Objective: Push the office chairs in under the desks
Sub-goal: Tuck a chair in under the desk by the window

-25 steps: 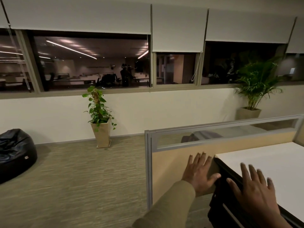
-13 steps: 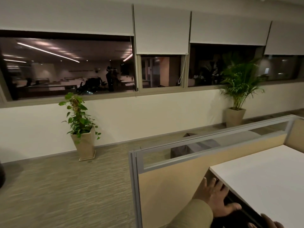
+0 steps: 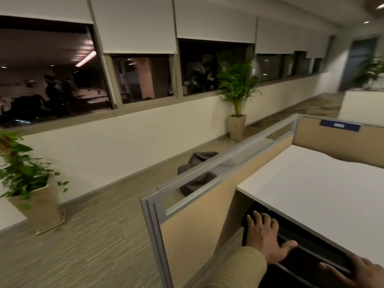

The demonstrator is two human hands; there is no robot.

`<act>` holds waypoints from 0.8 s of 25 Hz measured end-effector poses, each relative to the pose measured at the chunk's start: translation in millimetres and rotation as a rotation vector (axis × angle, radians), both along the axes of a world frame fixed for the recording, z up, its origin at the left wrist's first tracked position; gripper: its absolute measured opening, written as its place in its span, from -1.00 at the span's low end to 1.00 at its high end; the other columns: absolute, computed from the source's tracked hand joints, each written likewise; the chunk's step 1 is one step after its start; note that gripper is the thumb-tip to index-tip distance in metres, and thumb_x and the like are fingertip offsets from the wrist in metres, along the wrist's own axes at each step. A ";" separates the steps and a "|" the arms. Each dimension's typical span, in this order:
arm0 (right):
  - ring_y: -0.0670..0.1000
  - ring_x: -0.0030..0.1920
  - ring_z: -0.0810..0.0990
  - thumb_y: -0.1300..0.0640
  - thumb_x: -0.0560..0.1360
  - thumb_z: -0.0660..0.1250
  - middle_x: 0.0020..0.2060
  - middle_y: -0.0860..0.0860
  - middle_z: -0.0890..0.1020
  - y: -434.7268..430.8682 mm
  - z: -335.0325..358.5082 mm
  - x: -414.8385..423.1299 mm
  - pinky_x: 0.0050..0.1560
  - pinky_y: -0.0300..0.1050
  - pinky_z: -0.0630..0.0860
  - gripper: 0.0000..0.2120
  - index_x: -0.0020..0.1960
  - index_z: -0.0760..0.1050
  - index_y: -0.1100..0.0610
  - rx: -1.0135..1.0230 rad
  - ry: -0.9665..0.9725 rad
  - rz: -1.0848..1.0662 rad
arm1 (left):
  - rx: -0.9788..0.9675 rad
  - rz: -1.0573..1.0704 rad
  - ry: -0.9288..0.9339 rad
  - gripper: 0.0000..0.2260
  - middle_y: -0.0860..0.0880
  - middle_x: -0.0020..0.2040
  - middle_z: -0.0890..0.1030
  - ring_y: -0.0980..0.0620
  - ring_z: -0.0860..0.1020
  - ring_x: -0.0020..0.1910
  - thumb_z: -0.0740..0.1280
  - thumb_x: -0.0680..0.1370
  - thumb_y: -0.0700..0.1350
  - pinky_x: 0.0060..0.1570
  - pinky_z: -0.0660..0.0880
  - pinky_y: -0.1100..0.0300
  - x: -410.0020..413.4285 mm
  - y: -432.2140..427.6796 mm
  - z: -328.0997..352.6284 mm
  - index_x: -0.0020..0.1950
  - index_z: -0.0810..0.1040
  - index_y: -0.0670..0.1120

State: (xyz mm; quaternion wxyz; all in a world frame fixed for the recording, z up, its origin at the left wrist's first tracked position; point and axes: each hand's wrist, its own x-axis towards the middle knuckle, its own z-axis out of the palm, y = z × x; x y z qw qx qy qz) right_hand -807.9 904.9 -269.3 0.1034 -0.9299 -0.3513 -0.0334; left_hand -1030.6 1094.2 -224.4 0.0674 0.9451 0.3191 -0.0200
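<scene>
A black office chair (image 3: 311, 252) stands at the near edge of the white desk (image 3: 322, 188); only the top of its backrest shows, close against the desk's edge, and the seat and base are hidden. My left hand (image 3: 265, 239) lies flat on the left end of the backrest with its fingers spread and the thumb out to the right. My right hand (image 3: 359, 273) rests on the right part of the backrest at the bottom corner of the view, partly cut off.
A beige and glass partition (image 3: 207, 208) runs along the desk's left side. Behind it lies a dark bean bag (image 3: 197, 163) on the carpet. A potted plant (image 3: 25, 175) stands at the left and a potted palm (image 3: 236, 90) under the windows.
The view has swung to the right and closer to the desk. My hands stay on the chair's backrest, which now sits nearer the desk's edge.
</scene>
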 end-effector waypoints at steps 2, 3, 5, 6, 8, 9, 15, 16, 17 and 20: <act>-0.09 0.11 0.64 -0.80 0.05 -0.15 0.06 -0.16 0.68 -4.2 25.6 -44.1 0.11 -0.09 0.50 -0.15 -0.09 0.43 -0.20 -0.042 -0.047 0.028 | 0.015 -0.039 -0.030 0.02 -0.32 0.58 0.17 -0.45 0.06 0.55 -0.31 0.40 0.50 0.49 -0.02 -0.43 -10.5 -17.3 -4.5 0.59 0.16 -0.18; -0.11 0.12 0.62 -0.80 0.06 -0.21 0.05 -0.18 0.67 -11.8 27.9 -52.1 0.11 -0.11 0.46 -0.15 -0.08 0.39 -0.22 -0.056 -0.070 0.065 | 0.024 -0.046 -0.051 0.02 -0.31 0.58 0.19 -0.44 0.08 0.55 -0.32 0.41 0.51 0.48 -0.02 -0.43 -16.5 -22.1 -4.9 0.58 0.18 -0.18; -0.12 0.10 0.61 -0.78 0.08 -0.29 -0.01 -0.19 0.65 -31.0 25.3 -59.0 0.08 -0.10 0.41 -0.15 -0.04 0.37 -0.24 -0.023 -0.128 0.090 | 0.053 -0.044 -0.125 -0.03 -0.29 0.57 0.21 -0.42 0.11 0.54 -0.29 0.47 0.52 0.49 -0.03 -0.43 -25.7 -33.0 -7.7 0.57 0.21 -0.15; -0.11 0.07 0.62 -0.77 0.11 -0.29 -0.04 -0.18 0.65 -43.8 22.1 -63.6 0.06 -0.09 0.41 -0.14 -0.03 0.39 -0.23 -0.026 -0.176 0.106 | 0.044 -0.044 -0.146 -0.08 -0.28 0.56 0.22 -0.41 0.11 0.54 -0.24 0.50 0.52 0.49 -0.05 -0.42 -31.6 -41.2 -9.8 0.56 0.22 -0.13; -0.09 0.02 0.63 -0.75 0.17 -0.25 -0.08 -0.16 0.65 -70.5 20.5 -77.7 0.02 -0.08 0.41 -0.15 -0.01 0.44 -0.20 0.043 -0.209 0.136 | 0.021 -0.045 -0.187 -0.12 -0.25 0.58 0.23 -0.37 0.09 0.57 -0.15 0.52 0.52 0.51 -0.11 -0.40 -45.2 -61.3 -17.5 0.57 0.23 -0.10; -0.09 -0.02 0.63 -0.74 0.20 -0.24 -0.10 -0.15 0.65 -82.7 17.9 -87.4 0.00 -0.08 0.41 -0.16 0.00 0.44 -0.18 0.032 -0.216 0.151 | -0.003 -0.045 -0.198 -0.12 -0.23 0.59 0.22 -0.35 0.07 0.58 -0.14 0.51 0.52 0.52 -0.14 -0.38 -53.3 -74.7 -23.2 0.58 0.23 -0.08; -0.06 -0.02 0.58 -0.73 0.23 -0.23 -0.13 -0.14 0.56 -148.9 16.0 -140.1 0.14 -0.03 0.42 -0.10 0.07 0.47 -0.12 0.060 -0.156 0.176 | -0.015 0.017 -0.194 -0.04 -0.18 0.62 0.19 -0.30 0.03 0.61 -0.17 0.45 0.59 0.51 -0.20 -0.37 -98.1 -141.5 -30.6 0.60 0.21 -0.05; -0.05 0.01 0.59 -0.73 0.24 -0.23 -0.09 -0.13 0.58 -162.1 15.9 -148.3 0.18 -0.02 0.41 -0.09 0.11 0.47 -0.10 0.052 -0.136 0.179 | -0.021 0.029 -0.195 -0.02 -0.17 0.62 0.19 -0.29 0.02 0.61 -0.18 0.43 0.60 0.51 -0.17 -0.38 -105.4 -155.6 -30.7 0.60 0.21 -0.05; -0.04 0.06 0.59 -0.71 0.25 -0.22 -0.03 -0.10 0.60 -174.6 18.2 -157.7 0.22 0.00 0.41 -0.07 0.15 0.48 -0.08 0.045 -0.114 0.183 | -0.039 0.044 -0.204 0.00 -0.15 0.61 0.19 -0.27 0.02 0.61 -0.16 0.41 0.62 0.53 -0.12 -0.37 -111.9 -167.6 -30.0 0.60 0.22 -0.05; 0.00 0.12 0.59 -0.66 0.30 -0.19 0.06 -0.05 0.63 -215.2 20.3 -182.9 0.26 0.02 0.40 -0.06 0.23 0.49 -0.02 0.067 -0.109 0.193 | -0.065 0.071 -0.263 -0.04 -0.13 0.58 0.24 -0.23 0.02 0.61 -0.06 0.40 0.62 0.55 0.04 -0.31 -132.5 -204.2 -30.3 0.56 0.28 -0.03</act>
